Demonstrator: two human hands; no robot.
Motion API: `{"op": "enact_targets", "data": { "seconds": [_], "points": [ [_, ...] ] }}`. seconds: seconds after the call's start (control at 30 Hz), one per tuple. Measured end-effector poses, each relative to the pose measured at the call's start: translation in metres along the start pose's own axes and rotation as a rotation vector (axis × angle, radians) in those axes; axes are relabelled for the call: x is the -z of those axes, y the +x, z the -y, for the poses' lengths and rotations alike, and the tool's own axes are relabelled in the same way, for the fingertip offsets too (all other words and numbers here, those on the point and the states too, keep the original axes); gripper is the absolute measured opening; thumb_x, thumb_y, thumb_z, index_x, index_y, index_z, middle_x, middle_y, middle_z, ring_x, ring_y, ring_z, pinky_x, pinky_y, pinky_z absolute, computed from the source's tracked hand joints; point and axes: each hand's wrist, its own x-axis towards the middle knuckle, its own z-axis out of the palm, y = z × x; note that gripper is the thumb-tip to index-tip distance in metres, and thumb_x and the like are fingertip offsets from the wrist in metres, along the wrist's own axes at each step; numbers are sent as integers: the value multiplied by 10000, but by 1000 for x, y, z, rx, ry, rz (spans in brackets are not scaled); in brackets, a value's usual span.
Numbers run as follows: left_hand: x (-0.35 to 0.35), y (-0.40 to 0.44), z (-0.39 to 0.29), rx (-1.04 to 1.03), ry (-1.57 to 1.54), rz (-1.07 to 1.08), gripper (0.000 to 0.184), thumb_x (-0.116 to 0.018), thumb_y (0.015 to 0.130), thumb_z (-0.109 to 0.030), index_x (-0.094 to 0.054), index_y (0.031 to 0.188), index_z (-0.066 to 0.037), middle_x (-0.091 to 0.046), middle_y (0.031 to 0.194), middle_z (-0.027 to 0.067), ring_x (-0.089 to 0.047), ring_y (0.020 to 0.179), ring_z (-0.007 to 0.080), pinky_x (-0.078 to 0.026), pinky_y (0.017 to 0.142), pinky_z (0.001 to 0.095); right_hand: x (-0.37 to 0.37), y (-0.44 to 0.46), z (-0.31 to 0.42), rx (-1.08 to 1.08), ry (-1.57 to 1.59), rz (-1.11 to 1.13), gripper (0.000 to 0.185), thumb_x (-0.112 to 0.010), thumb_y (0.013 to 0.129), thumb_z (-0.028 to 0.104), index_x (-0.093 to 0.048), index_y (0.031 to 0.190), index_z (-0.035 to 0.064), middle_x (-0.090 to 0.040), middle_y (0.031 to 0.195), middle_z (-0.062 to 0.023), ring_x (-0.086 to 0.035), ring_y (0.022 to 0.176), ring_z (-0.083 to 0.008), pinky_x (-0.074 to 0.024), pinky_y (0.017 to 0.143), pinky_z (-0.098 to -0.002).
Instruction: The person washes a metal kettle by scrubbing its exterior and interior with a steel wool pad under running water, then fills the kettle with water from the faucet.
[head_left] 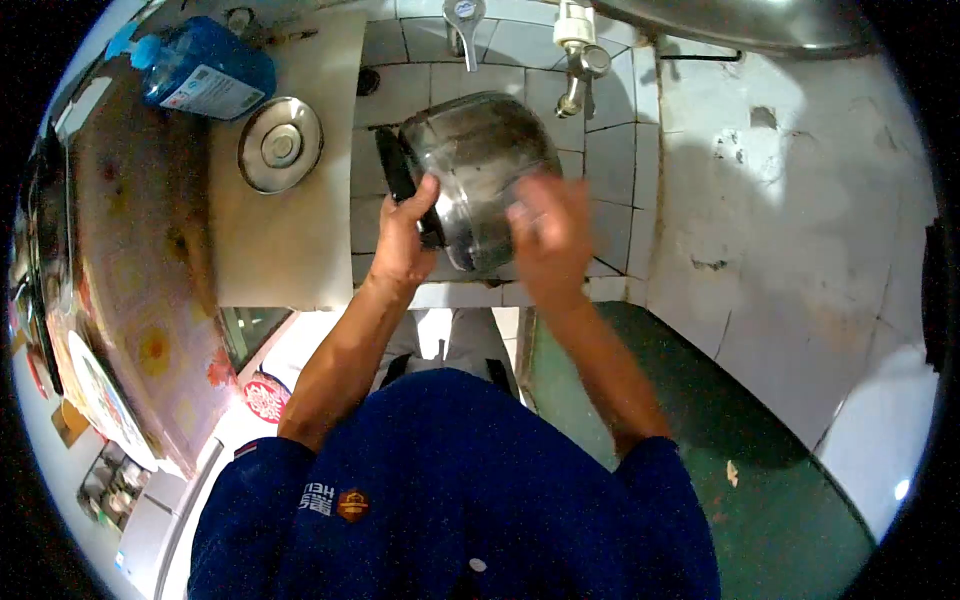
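Note:
A stainless steel kettle, dulled and stained in places, is tilted on its side over the white tiled sink. My left hand is closed around its black handle, with the thumb on top. On the near right side of the kettle's wall, my right hand is blurred by motion. Its fingers are bent towards the metal, but whether they hold anything is hidden by the blur. A round metal lid with a knob lies on the counter to the left.
Two taps stand at the sink's back edge, a lever tap and a metal tap. A bottle of blue liquid is at the back left of the pale counter. A large metal pan reaches in at the upper right.

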Motion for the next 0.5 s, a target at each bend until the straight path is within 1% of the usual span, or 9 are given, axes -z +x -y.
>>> {"op": "enact_targets", "data": {
  "seconds": [0.03,0.07,0.13,0.17,0.23,0.3,0.33,0.4,0.5],
  "points": [
    [1,-1,-8,63,28,-10,378,-557,928,-301,-537,1198,-37,-635,1088,94,-625,974,235,-499,868,395,1,0,0,288,-155,103,274,-655,760,50,-638,1033,56,-611,1076,-127,-574,1004,-306,-419,955,-429],
    [-2,-3,-9,10,-80,45,388,-556,929,-313,-547,1194,-30,-635,1097,95,-615,1006,242,-485,892,402,1,5,1,283,-168,94,274,-655,760,50,-638,1033,56,-611,1076,-127,-574,1004,-306,-419,955,-429],
    [13,-2,-6,81,-63,25,390,-547,934,-318,-546,1196,-29,-623,1129,104,-601,1043,248,-469,920,406,-2,11,9,-272,99,-219,257,-654,774,56,-634,1030,44,-620,1061,-123,-573,1005,-308,-427,949,-419],
    [15,-2,-3,43,-69,-3,399,-543,933,-341,-546,1205,-49,-614,1156,101,-592,1062,250,-453,941,420,2,6,10,41,-78,-68,277,-668,788,66,-621,1059,35,-629,1042,-130,-573,1021,-296,-437,936,-396],
    [13,-3,-15,99,-100,8,406,-546,930,-354,-546,1208,-58,-615,1158,96,-589,1065,255,-446,950,427,5,0,8,49,-100,-119,290,-673,789,54,-616,1073,37,-634,1037,-120,-583,1010,-265,-456,911,-371],
    [16,-15,-26,180,-166,-65,452,-618,882,-385,-553,1189,-60,-619,1088,80,-581,1022,253,-421,963,419,21,-4,11,-196,19,-274,312,-674,797,27,-606,1101,38,-638,1042,-97,-597,982,-207,-488,862,-320],
    [22,-15,-28,174,-166,-67,452,-618,882,-385,-553,1189,-60,-619,1088,80,-581,1022,253,-421,963,419,37,2,9,-450,151,-417,321,-671,803,13,-599,1115,37,-637,1052,-85,-601,966,-179,-501,837,-295],
    [31,-15,-29,190,-211,-170,442,-622,880,-385,-556,1193,-81,-603,1141,81,-557,1064,252,-401,970,461,52,-6,9,-434,171,-432,336,-675,795,13,-602,1121,42,-628,1082,-91,-586,997,-188,-487,862,-314],
    [35,-21,-31,178,-240,-106,454,-637,863,-409,-561,1192,-105,-597,1150,68,-543,1073,254,-376,964,516,59,-23,26,-390,203,-458,342,-677,798,14,-592,1128,33,-618,1108,-85,-582,999,-185,-490,861,-311]
  ]
}}
